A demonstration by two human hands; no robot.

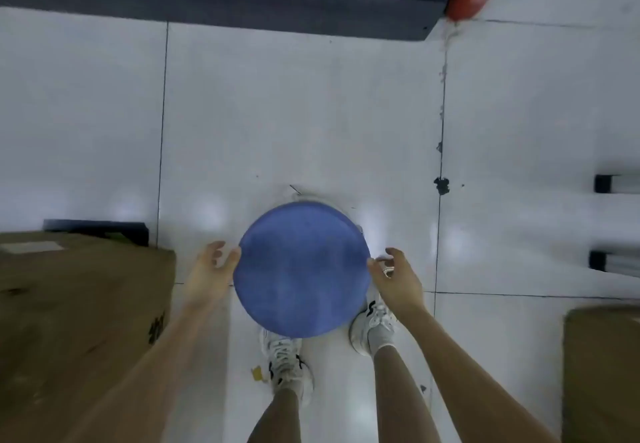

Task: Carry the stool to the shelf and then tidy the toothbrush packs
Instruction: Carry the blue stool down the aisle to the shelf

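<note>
White tiles (311,113) fill the view, with a dark shelf (242,2) along the top edge and a box (79,321) at the left. The stool (301,269) appears to stand on the floor just in front of the person's shoes, well apart from the shelf. The left hand (209,269) and right hand (396,278) flank its blue seat. Their thumbs touch the rim and their fingers are curved but loose, clasping nothing. They sit opposite each other, likely for a balanced lift. No toothbrush packs show.
</note>
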